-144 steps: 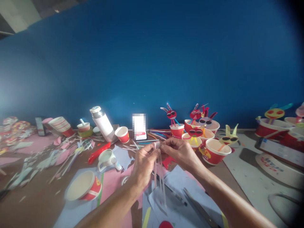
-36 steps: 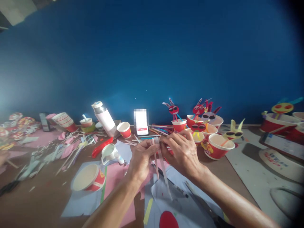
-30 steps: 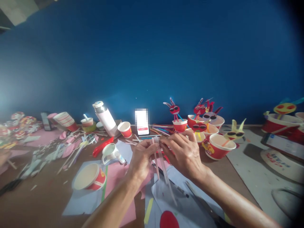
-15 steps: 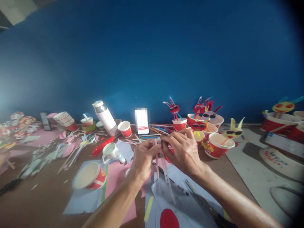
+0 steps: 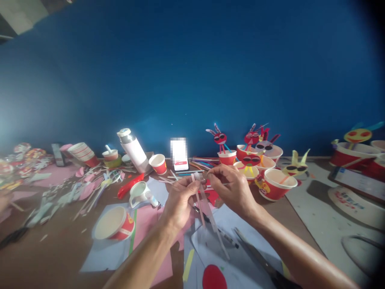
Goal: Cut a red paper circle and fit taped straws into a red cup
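Closest to the camera are a red paper circle (image 5: 213,277) and scissors (image 5: 258,263), lying on loose sheets. Just past them the left hand (image 5: 179,200) is pinched tight on the top of a few pale straws (image 5: 210,218), which dangle over the papers. The right hand (image 5: 236,188) has its fingertips pinched together right at that same top end (can't tell if it actually grips the straws). Off to the left a red paper cup (image 5: 112,224) lies tipped over, empty. Farther back, red cups (image 5: 276,186) hold paper faces on sticks, and a white bottle (image 5: 133,150) leans near the blue wall.
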### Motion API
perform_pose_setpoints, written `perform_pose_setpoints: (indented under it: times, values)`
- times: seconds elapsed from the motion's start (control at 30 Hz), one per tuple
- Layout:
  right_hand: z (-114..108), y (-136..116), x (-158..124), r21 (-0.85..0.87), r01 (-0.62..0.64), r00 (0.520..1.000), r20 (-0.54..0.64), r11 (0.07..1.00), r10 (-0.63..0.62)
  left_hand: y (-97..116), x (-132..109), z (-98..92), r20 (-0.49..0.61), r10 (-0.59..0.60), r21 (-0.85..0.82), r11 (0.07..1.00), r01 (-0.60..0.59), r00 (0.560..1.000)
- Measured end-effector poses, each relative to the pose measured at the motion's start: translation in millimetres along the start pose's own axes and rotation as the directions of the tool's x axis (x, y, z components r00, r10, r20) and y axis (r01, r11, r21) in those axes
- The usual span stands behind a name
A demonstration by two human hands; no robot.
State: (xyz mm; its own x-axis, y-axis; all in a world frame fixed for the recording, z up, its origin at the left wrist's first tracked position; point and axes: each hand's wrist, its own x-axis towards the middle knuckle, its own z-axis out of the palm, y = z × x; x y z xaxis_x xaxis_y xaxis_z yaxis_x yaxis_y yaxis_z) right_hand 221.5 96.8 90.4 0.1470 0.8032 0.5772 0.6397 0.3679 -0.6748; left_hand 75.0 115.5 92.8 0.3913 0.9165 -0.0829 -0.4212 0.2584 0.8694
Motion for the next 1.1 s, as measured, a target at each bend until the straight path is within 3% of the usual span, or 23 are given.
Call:
perform_pose_setpoints:
  times: [0.13, 0.3, 0.6, 0.9, 1.1]
  values:
    - [-1.1, 1.1, 1.3, 0.293, -0.225, 0.968, 0.176, 0.929, 0.179, 1.8, -0.8, -0.9, 0.051, -0.007, -0.007, 1.0, 0.007, 0.999]
    - [-2.8, -1.8, 3.1, 0.564, -0.329, 0.934, 0.312, 0.757, 0.173, 2.2, -3.4, 0.5, 0.076, 0.023, 0.018, 1.0, -0.025, 0.997]
    - [-4.2, -9.9, 4.2, 0.585, -0.416, 0.903, 0.356, 0.696, 0.241, -0.3, -2.7, 0.7, 0.05, 0.075, 0.091, 0.993, -0.08, 0.996]
    - [-1.2, -8.0, 1.5, 0.755, -0.511, 0.857, 0.483, 0.411, 0.178, 3.1, -6.1, 2.9, 0.095, 0.054, 0.058, 0.997, -0.06, 0.994]
    - [0.6, -2.1, -0.2, 0.759, -0.547, 0.834, 0.53, 0.353, 0.154, 2.5, -5.4, 2.9, 0.085, 0.074, 0.06, 0.995, -0.079, 0.994]
